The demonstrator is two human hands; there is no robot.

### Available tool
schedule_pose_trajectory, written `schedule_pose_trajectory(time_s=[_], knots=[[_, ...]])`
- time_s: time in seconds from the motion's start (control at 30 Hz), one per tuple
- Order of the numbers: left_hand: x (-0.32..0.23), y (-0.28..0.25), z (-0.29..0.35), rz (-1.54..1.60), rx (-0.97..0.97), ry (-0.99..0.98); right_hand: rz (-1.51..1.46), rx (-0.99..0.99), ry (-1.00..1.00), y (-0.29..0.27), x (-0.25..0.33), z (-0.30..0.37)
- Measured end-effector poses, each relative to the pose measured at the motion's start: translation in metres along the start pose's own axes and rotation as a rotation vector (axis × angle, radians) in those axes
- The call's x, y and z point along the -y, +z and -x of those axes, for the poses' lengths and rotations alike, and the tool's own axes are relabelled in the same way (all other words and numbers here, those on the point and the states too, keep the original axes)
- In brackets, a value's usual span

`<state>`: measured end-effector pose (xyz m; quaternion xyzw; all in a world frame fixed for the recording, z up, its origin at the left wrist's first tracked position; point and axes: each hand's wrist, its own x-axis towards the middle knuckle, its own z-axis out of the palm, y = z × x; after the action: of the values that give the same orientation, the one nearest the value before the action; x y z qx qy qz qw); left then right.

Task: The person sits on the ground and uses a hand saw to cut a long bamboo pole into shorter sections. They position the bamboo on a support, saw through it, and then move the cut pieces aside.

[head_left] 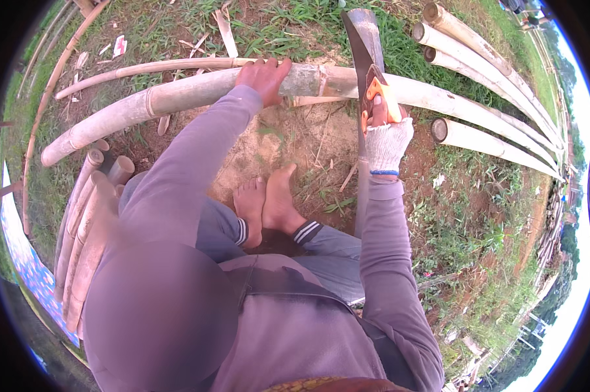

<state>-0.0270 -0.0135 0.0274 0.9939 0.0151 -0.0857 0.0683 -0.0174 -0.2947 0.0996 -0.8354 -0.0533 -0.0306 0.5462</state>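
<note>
A thick bamboo pole lies crosswise in front of me. My left hand, bare, is closed over its top, left of a joint ring. In a white knit glove with bare fingertips, my right hand grips the orange handle of a handsaw. The saw's dark blade points away from me and lies across the pole, right of the joint. Whether its teeth are in a cut I cannot tell. Another bamboo length runs under the pole, away from me, partly behind the blade.
Several long bamboo poles lie at the right. Short cut bamboo pieces are stacked by my left side. A thin bamboo strip lies beyond the pole. My bare feet rest on sawdust-covered soil, with grass and chips around.
</note>
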Motion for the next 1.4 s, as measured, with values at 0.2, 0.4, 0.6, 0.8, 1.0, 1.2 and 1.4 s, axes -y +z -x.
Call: schedule_pose_trajectory(time_s=[0.2, 0.4, 0.6, 0.8, 1.0, 1.2, 1.4], knots=[[0.013, -0.008, 0.01, -0.006, -0.024, -0.008, -0.215, -0.095, 0.008, -0.035, -0.06, 0.119], [0.01, 0.02, 0.012, -0.014, -0.062, -0.03, -0.302, -0.053, 0.205, -0.08, -0.068, 0.204], [0.003, 0.003, 0.002, 0.004, -0.047, 0.008, -0.205, -0.029, -0.031, 0.007, -0.016, -0.004], [0.011, 0.003, 0.011, -0.009, -0.059, -0.005, 0.008, -0.097, -0.042, -0.045, -0.064, 0.13], [0.011, 0.023, 0.01, 0.005, -0.144, 0.008, -0.11, -0.059, 0.116, -0.08, -0.087, 0.197], [0.0, 0.002, 0.003, -0.022, -0.022, -0.012, -0.012, -0.058, -0.075, -0.002, -0.03, 0.01], [0.012, -0.008, 0.003, -0.023, 0.003, -0.078, -0.202, -0.025, -0.112, 0.005, -0.046, 0.031]])
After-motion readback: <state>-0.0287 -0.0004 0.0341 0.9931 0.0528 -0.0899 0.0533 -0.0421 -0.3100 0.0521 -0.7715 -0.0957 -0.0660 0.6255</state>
